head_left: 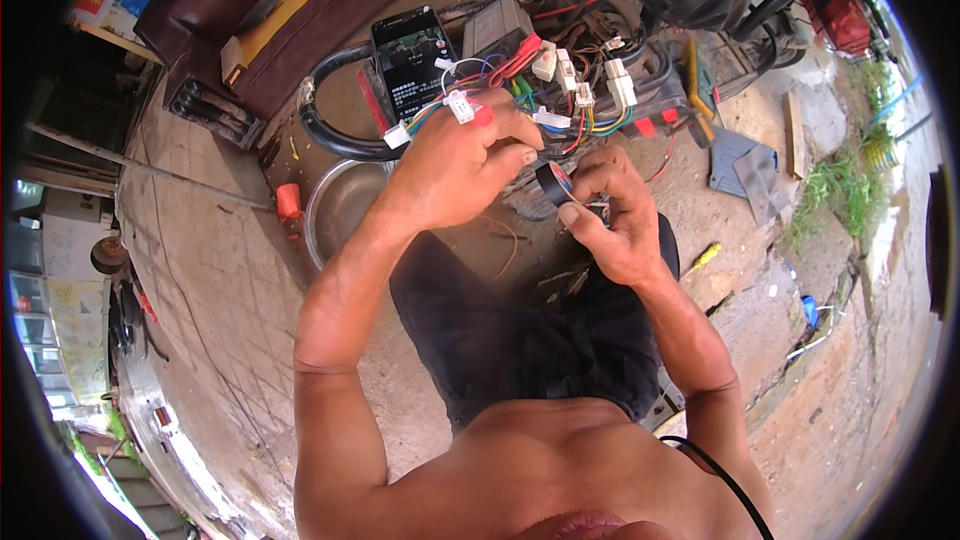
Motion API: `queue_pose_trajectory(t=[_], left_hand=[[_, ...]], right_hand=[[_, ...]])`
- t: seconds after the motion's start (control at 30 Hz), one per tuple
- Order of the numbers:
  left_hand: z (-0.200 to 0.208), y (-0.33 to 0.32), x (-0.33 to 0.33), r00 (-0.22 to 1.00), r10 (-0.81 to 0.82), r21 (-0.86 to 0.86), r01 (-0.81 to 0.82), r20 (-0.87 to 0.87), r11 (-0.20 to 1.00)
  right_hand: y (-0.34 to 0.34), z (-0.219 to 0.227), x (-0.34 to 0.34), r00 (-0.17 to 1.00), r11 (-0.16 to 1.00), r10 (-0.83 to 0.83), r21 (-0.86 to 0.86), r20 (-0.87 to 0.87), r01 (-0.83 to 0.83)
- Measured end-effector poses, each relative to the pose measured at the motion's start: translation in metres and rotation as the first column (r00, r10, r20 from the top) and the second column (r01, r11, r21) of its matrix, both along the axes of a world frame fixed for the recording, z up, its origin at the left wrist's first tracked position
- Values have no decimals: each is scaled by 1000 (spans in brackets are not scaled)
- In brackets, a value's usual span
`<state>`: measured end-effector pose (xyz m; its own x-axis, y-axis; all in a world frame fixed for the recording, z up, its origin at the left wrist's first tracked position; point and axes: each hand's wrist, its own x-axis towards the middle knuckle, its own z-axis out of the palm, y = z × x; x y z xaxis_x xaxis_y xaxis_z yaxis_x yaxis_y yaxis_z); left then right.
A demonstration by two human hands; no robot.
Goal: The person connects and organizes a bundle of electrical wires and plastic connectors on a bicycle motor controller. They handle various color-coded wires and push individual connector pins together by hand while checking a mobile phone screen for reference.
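Observation:
My right hand (622, 220) grips a roll of black electrical tape (552, 186) between thumb and fingers, just right of my other hand. My left hand (450, 165) is closed at the near side of a wiring harness, thumb and forefinger almost together; whatever lies between them is too small to make out. Around its fingers are coloured wires (597, 126) and several white plug connectors (620, 85). One white connector (460, 106) hangs over the back of that hand. Beyond it, a phone (412, 58) with a lit screen leans against the frame.
A black curved tube (318, 110) and a round metal basin (325, 205) stand at left, beside an orange cup-like object (288, 202). On the ground at right lie a yellow-handled screwdriver (707, 256) and a grey plate (742, 168). A brown sofa (215, 15) is behind.

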<state>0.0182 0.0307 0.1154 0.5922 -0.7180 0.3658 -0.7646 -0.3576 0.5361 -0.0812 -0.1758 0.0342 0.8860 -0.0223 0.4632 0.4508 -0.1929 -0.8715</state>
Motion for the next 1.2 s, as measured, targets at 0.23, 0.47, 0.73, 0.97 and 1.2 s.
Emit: queue_pose_trajectory(t=[0.23,0.47,0.73,0.97,1.2], left_hand=[[6,-1,3,941,63,91,-35,-333,995],[19,-3,0,915,147,248,-54,-376,967],[19,-3,5,968,45,274,25,-248,961],[19,-2,4,990,6,328,42,-143,944],[9,3,3,997,-69,267,62,18,962]], right_hand=[[4,1,5,988,982,82,182,-131,-58],[15,21,12,878,897,260,437,-402,-66],[-3,13,23,831,905,379,351,-408,-240],[-4,6,26,825,886,409,388,-390,-255],[-3,14,24,825,896,394,369,-404,-247]])
